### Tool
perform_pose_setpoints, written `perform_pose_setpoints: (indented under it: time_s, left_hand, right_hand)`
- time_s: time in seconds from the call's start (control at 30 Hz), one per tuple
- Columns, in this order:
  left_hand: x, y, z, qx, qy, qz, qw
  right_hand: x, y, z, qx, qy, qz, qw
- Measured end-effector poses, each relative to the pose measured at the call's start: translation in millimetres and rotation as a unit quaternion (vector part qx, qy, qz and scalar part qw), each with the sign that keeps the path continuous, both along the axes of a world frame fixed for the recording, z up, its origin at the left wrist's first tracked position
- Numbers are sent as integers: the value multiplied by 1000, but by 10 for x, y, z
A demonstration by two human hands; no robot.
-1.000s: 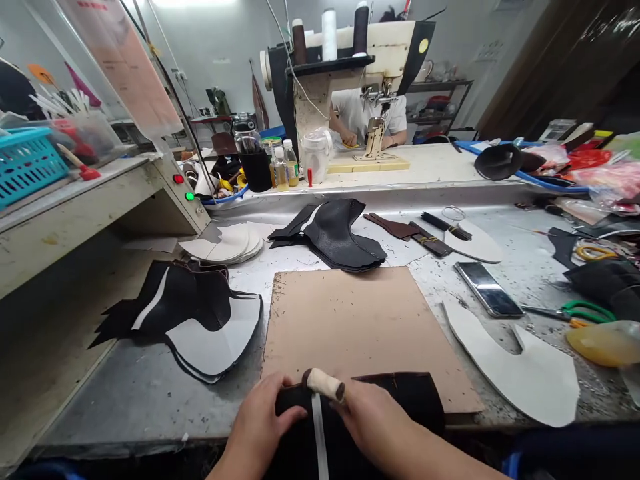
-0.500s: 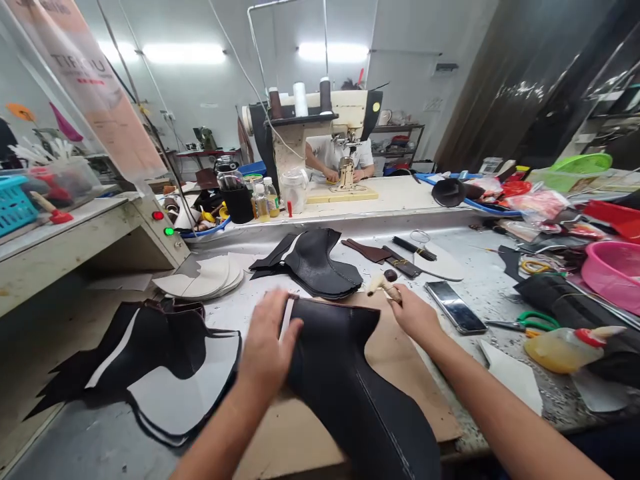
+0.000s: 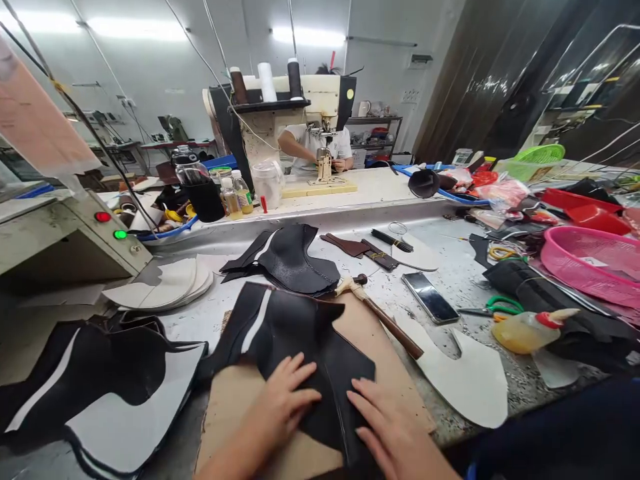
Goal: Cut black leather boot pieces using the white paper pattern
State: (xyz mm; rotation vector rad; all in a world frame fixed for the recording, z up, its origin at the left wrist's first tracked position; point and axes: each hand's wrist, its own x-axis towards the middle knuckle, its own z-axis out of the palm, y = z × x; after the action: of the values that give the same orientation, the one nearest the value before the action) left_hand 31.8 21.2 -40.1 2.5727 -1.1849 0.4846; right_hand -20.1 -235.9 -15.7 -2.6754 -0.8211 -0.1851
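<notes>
A black leather piece (image 3: 310, 333) with a white stripe near its left end is laid on a tan board (image 3: 395, 380) at the front of the metal bench (image 3: 190, 327), its upper part reaching past the board's left side. It is pressed from above by the left hand (image 3: 287, 397), which is held open with the fingers spread and nothing gripped. The right hand (image 3: 383, 420) is also held open, its fingertips set along the leather's right edge; whether the edge is lightly pinched cannot be told. A hammer (image 3: 390, 322) with a wrapped, cream-coloured head is left to the right of the leather, its brown handle slanted down to a curved white piece (image 3: 473, 383). Beyond that are placed a phone (image 3: 431, 298), scissors (image 3: 477, 311) with green on the handles and a bottle (image 3: 517, 332) of yellow liquid. More black leather pieces are stacked at the left (image 3: 110, 363), partly faced with white, and another stack (image 3: 297, 263) is set just behind the board, near some overlapping white pieces (image 3: 165, 283). At the back, a sewing machine (image 3: 320, 93) is seen, with another person (image 3: 300, 143) seated behind it.
</notes>
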Motion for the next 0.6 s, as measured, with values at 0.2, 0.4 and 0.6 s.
perform_pose_setpoints:
  time_s: [0.2,0.4,0.6]
  left_hand:
    - [-21,-199,-37,-47,-59,135,988]
    - [-357,-393,-398,30,-115,151,981]
    - [-274,-335,-398,27,-192,126,973]
  right_hand:
    - [150,342,-539,-31,-26,-34,999]
    - [523,-16,-133,86,-17,-90,992]
    - [193,-1124,-218,41,-46,-286,956]
